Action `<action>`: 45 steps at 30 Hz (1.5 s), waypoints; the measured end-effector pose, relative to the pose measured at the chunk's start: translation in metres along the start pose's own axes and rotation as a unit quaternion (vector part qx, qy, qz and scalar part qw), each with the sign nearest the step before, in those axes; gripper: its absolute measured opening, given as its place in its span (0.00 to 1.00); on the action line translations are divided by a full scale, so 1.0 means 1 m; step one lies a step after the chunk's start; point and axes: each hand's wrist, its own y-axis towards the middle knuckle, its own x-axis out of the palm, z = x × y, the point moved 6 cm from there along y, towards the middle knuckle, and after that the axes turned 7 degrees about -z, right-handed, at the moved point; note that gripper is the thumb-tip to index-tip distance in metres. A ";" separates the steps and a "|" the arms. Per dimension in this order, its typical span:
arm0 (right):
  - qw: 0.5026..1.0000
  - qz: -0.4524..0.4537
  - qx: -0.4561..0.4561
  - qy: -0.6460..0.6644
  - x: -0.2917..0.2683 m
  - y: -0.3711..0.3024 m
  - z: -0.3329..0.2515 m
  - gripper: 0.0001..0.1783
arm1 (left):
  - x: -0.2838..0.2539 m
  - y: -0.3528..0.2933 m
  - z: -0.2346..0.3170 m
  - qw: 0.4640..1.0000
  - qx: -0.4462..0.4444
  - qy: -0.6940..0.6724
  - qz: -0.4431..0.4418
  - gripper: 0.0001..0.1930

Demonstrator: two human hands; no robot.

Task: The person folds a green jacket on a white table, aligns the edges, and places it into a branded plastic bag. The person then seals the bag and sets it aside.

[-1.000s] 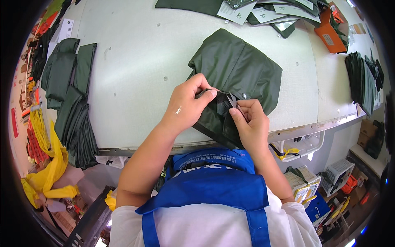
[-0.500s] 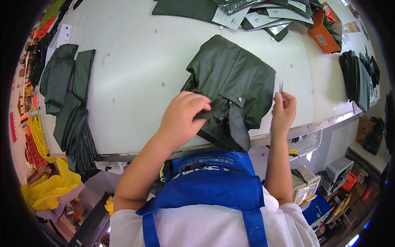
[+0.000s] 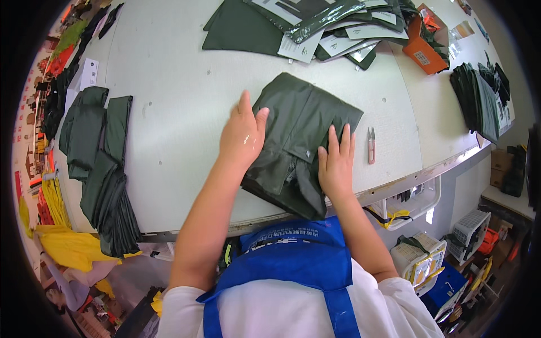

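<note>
A folded dark green waterproof garment [image 3: 296, 121] lies in front of me, with a snap button and a zipped opening toward its near end. That near end reaches over the table's front edge. Along its left side, my left hand [image 3: 243, 135] is open, fingers extended and the thumb at the fabric. My right hand [image 3: 337, 163] rests open on the garment's right side, fingers spread over the cloth. To the right of that hand, a pair of small thread snips [image 3: 371, 147] with pink handles lies on the table, apart from the garment.
Packed green garments with white cards [image 3: 338, 39] lie at the far side, beside an orange box [image 3: 426, 48]. Green folded stacks stand at left [image 3: 107, 163] and right [image 3: 476, 101]. Crates [image 3: 420, 256] sit below right. At lower left, a person is near yellow cloth [image 3: 79, 248].
The right hand has let go of the snips, now on the table, and moved onto the garment. My left hand has gone from the zipped opening to the left side. The garment lies flatter.
</note>
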 end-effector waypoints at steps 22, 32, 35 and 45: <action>0.972 -0.213 0.002 -0.096 -0.030 0.064 -0.003 0.24 | 0.115 -0.154 0.003 0.532 -0.439 -0.717 -0.097 0.23; 0.934 -0.215 -0.211 -0.191 -0.005 -0.071 -0.081 0.68 | 0.136 -0.190 -0.017 0.444 -0.492 -0.745 -0.074 0.17; 0.950 -0.201 -0.146 -0.191 0.003 -0.060 -0.050 0.66 | 0.130 -0.184 -0.010 0.613 -0.421 -0.663 -0.084 0.18; 0.985 -0.150 0.077 -0.039 -0.044 -0.020 0.029 0.62 | 0.128 0.086 -0.021 0.972 0.126 0.133 -0.150 0.21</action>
